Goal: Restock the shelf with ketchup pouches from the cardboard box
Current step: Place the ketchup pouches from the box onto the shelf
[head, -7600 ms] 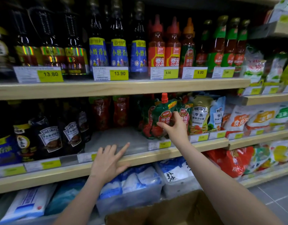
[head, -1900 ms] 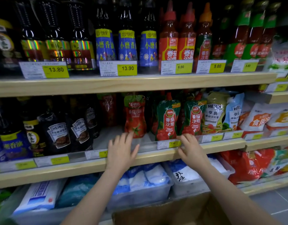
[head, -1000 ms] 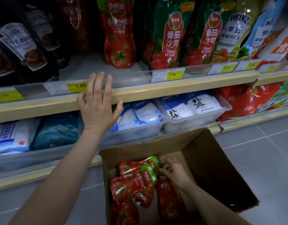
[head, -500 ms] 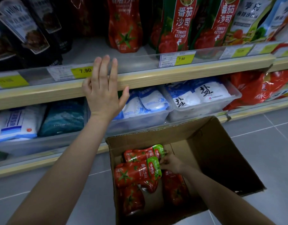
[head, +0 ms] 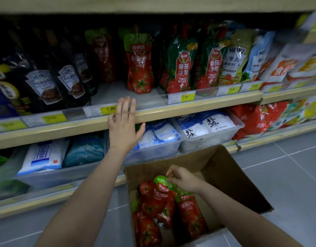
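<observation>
Right hand [head: 183,179] is down in the cardboard box [head: 230,177], fingers curled and pinching the green top edge of a red ketchup pouch [head: 158,198], which hangs below and to the left of the knuckles with its top raised above the others. More pouches of the same kind lie beside and under it, one touching its right side [head: 191,211] and another low at the front of the box [head: 147,230]. Left hand [head: 125,127] holds nothing; its fingers are straight and together, laid flat against the wooden front edge of the shelf [head: 198,106], fingertips reaching up over the clear price strip just beside the 7.90 label [head: 108,109]. To do this lift well, I would judge that the pinch should take in more of the pouch's neck than the thin seal alone, since a soft, full pouch held by a corner will swing and may slip; drawing it straight up keeps it clear of the neighbours and the box wall. Its place looks to be the bare stretch of shelf above the left hand, in front of and left of the standing red pouch [head: 140,68] of matching design. It should be set upright on its base, label forward, not crowding the black Heinz pouches [head: 45,82] on the left.
</observation>
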### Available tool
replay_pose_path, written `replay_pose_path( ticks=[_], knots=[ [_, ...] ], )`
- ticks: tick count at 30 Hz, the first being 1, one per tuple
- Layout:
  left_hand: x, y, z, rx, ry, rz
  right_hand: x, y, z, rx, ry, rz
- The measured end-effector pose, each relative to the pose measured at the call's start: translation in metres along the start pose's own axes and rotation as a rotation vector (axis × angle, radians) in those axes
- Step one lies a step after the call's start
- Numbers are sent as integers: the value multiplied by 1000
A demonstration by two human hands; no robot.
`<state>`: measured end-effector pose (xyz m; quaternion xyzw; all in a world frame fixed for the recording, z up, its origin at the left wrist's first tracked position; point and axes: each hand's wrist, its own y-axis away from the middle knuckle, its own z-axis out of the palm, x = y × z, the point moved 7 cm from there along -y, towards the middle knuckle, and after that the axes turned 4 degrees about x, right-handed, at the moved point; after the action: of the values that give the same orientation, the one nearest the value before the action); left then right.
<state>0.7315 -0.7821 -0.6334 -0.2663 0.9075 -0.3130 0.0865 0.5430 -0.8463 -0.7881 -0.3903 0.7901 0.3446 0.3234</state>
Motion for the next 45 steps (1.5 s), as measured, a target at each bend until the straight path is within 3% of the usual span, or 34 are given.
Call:
replay_pose_path(
  ticks=[5,8,12,14,19,26,34,41,45],
  knots=[
    [9,26,-14,-77,242,129,-46,23,-42,32,177,-129],
    [33,70,-6,-248,525,196,-70,34,-67,49,192,-165],
    [66,111,20,-698,788,-17,-104,41,-94,57,169,-223],
    [74,116,27,-801,931,-97,-121,44,-106,89,127,-248],
    [73,100,21,-723,1110,-275,-144,54,-128,275,-230,-287],
    [90,77,3,-660,1104,-249,-108,60,-131,451,-486,-179],
    [107,61,-7,-527,1132,-383,-103,63,-161,399,-645,-207],
    [120,51,-22,-461,1095,-468,-119,61,-185,241,-518,-219],
    [110,32,-43,-312,1096,-521,-143,59,-197,148,-513,-296]
  ],
)
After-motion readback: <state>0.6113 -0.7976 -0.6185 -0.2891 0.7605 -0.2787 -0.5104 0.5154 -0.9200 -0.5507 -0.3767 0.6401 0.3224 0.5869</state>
